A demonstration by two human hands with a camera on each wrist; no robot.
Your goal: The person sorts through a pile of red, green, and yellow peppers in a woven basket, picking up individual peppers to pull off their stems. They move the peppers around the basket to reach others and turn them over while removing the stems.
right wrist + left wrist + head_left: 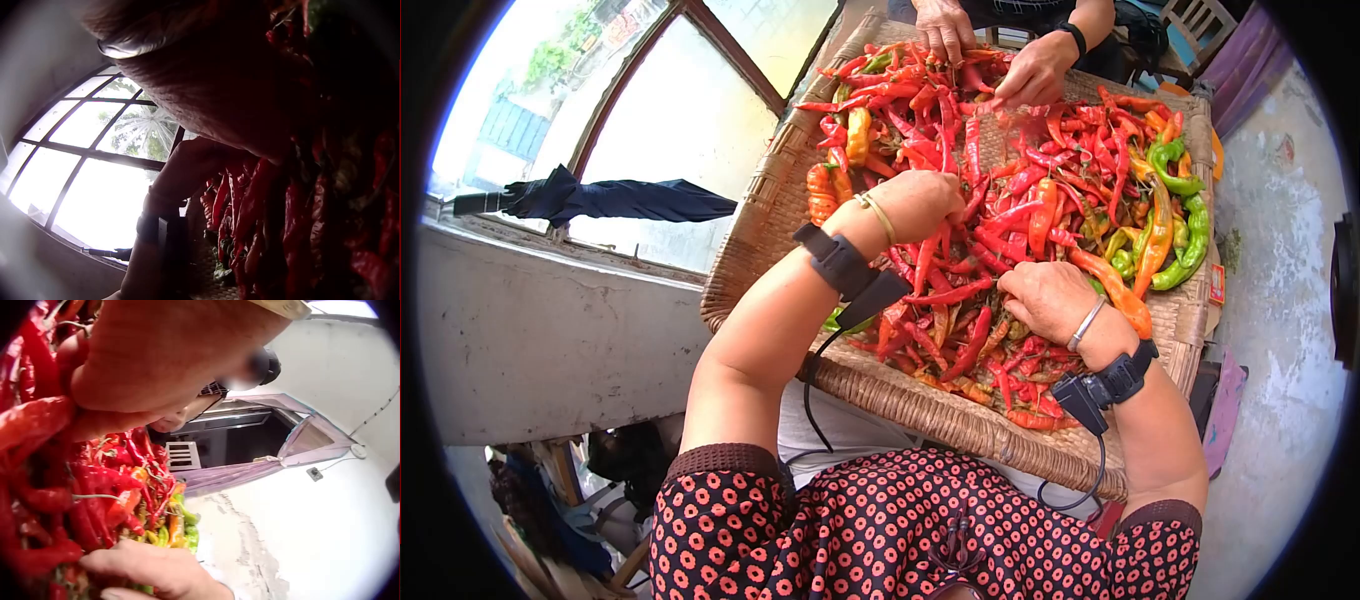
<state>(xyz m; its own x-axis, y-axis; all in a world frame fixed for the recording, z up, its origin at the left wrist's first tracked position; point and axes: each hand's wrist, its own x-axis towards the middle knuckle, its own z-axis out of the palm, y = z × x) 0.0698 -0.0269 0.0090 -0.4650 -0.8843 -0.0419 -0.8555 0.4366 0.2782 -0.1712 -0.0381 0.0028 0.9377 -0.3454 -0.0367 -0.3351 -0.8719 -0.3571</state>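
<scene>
A heap of red chili peppers fills a woven tray in front of me. My left hand reaches down into the middle of the heap, its fingertips hidden from the head view. Close up, a red chili pepper lies right at its thumb; I cannot tell whether the fingers grip it. Nearer my body, my right hand rests low over the peppers. In the left wrist view its index finger reaches out to the pile, with the thumb apart from it.
Across the tray, another person's hands work among the peppers. Green peppers and orange ones line the right side. A folded dark umbrella lies along the window sill at left. Cables hang from both wrist cameras.
</scene>
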